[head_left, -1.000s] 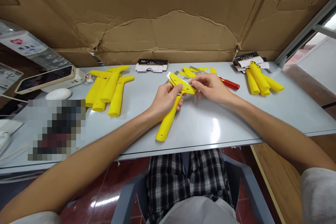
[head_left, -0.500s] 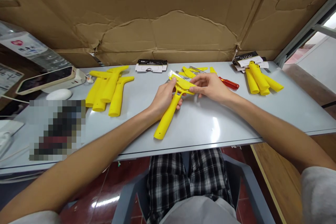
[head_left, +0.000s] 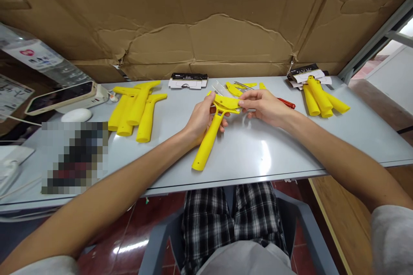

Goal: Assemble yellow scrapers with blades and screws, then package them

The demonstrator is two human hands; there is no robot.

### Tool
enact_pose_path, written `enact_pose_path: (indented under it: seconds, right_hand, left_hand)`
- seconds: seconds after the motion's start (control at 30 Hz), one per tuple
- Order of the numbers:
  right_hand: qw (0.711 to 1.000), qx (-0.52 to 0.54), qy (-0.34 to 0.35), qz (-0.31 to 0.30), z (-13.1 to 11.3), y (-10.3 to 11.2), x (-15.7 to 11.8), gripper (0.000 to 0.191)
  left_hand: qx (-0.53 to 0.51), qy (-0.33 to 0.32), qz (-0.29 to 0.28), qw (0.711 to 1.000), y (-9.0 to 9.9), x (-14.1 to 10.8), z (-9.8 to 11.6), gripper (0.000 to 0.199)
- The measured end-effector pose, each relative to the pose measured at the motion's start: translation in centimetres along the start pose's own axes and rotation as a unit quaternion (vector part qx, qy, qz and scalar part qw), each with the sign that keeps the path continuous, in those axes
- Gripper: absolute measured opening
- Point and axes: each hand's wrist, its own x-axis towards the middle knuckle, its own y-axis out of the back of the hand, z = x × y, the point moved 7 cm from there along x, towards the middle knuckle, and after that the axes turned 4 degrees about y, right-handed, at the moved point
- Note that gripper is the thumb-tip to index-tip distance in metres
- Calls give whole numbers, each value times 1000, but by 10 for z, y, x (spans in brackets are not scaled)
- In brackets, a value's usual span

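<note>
Over the grey table (head_left: 238,154), my left hand (head_left: 201,120) is closed around the head end of a yellow plastic handle (head_left: 206,144), whose hollow grip points down toward the table's front edge. A curved yellow plate (head_left: 228,102) lies across that head. My right hand (head_left: 263,106) pinches the plate's right end between thumb and fingers. Behind the hands are loose yellow plates (head_left: 232,89), clear strips and a metal rod. A red screwdriver handle (head_left: 286,102) shows partly behind my right hand.
Several yellow handles (head_left: 138,109) lie at the left, and more yellow handles (head_left: 321,96) at the right by black-and-white boxes (head_left: 306,73). Another such box (head_left: 188,80) is at the back. A phone (head_left: 61,98), white mouse (head_left: 76,115) and cables occupy the far left. Cardboard stands behind.
The curved plate has shifted slightly and lies flatter over the handle's head. My right hand has moved a little right with its end. The view has shifted slightly.
</note>
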Motion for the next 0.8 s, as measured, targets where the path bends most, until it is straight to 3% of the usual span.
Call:
enact_pose_path:
  seconds: [0.17,0.4,0.6,0.7,0.8]
  right_hand:
    - [999,28,6,16,-6,7,2,42]
    - [998,59,1,-12,-2,3,3,39]
    - [998,42,13,-54,-4,-4,1,31]
    - [998,47,16,-28,-7,-1,1,22]
    - [996,69,48,31,-15,11,4,11]
  left_hand:
    - [-5,-2,-7,1000,0,0,2,50]
    - [-19,9,9,1000,4,0,3,53]
    - [27,7,46,999,5,-3,5,28]
    - [39,-1,68,997,6,-4,6,19]
    - [50,-17,80,995,7,-4,9,25]
